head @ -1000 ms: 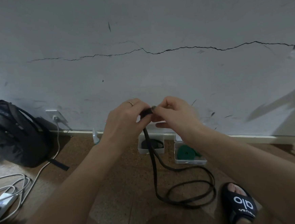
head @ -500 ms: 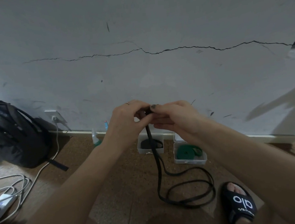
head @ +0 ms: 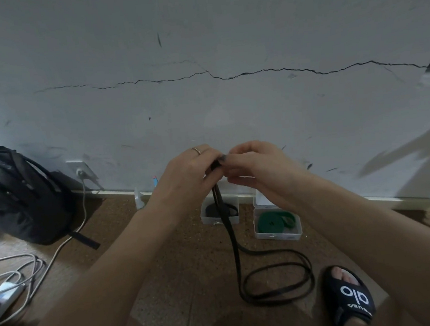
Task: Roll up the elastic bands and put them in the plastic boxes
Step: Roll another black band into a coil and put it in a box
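Black band (head: pixel 235 248) pinched at its top end between left hand (head: pixel 189 175) and right hand (head: pixel 254 167) — fingers clamped to start the roll — its slack looped on the floor before two boxes (head: pixel 278 233).

Dangling black band (head: pixel 235 251) before boxes (head: pixel 278 231)

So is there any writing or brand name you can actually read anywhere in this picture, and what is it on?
"olo": large white letters on the strap of the black slide sandal, as they read from this view.
A smaller white line just under it on the same strap: too small and blurred to read.
Nothing readable shows on the black backpack, the plastic boxes or the wall.
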Demonstrator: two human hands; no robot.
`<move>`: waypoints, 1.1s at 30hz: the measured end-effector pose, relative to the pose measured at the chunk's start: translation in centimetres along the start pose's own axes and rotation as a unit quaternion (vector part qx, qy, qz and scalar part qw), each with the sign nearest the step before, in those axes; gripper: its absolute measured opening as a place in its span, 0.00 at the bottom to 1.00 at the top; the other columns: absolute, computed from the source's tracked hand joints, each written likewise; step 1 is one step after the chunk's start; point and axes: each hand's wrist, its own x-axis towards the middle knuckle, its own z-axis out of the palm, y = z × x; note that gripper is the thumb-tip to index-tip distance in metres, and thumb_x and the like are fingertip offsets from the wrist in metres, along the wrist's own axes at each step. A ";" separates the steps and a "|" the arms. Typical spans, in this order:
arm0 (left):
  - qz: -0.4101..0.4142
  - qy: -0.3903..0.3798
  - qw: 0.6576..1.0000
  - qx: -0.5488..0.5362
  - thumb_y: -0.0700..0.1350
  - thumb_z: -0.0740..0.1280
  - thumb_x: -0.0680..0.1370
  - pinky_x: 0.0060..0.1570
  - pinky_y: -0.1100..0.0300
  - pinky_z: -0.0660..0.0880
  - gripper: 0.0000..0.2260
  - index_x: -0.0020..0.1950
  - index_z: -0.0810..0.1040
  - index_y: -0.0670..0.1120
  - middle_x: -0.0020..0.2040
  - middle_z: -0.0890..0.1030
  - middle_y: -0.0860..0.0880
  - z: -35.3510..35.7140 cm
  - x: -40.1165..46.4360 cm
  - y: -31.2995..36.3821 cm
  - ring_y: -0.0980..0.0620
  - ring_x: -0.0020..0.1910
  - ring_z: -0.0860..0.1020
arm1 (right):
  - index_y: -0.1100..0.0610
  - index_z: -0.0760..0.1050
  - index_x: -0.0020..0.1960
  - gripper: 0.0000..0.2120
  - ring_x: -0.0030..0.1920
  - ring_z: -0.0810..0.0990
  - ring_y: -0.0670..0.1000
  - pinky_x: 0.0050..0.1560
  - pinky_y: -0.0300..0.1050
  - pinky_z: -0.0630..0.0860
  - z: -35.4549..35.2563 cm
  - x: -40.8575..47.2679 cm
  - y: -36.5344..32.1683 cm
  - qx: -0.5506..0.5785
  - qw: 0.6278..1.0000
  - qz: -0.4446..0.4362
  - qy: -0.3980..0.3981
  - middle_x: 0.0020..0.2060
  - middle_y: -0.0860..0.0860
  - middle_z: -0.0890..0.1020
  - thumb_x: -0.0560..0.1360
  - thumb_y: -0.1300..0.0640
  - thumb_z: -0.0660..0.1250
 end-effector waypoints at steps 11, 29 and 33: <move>-0.082 0.055 0.991 -0.089 0.45 0.73 0.77 0.41 0.60 0.76 0.06 0.51 0.84 0.44 0.40 0.82 0.52 0.1 0.0 0.3 0.56 0.37 0.77 | 0.65 0.79 0.61 0.13 0.53 0.88 0.51 0.68 0.54 0.76 0.1 -0.6 -0.2 0.086 0.996 0.022 -0.033 0.50 0.55 0.88 0.80 0.58 0.69; -0.053 0.048 0.996 -0.058 0.45 0.72 0.76 0.43 0.60 0.79 0.08 0.52 0.84 0.44 0.42 0.83 0.51 0.3 0.2 0.2 0.55 0.39 0.80 | 0.61 0.79 0.54 0.15 0.52 0.86 0.53 0.63 0.55 0.80 0.5 -0.3 0.0 -0.017 0.997 -0.020 0.073 0.48 0.55 0.87 0.73 0.56 0.78; -0.079 0.050 0.990 -0.104 0.42 0.74 0.77 0.44 0.61 0.79 0.05 0.52 0.85 0.44 0.41 0.83 0.52 -0.1 0.2 0.4 0.56 0.40 0.80 | 0.62 0.81 0.63 0.16 0.58 0.85 0.53 0.68 0.51 0.77 0.0 -0.5 -0.2 0.071 0.996 0.038 -0.036 0.53 0.55 0.88 0.78 0.55 0.72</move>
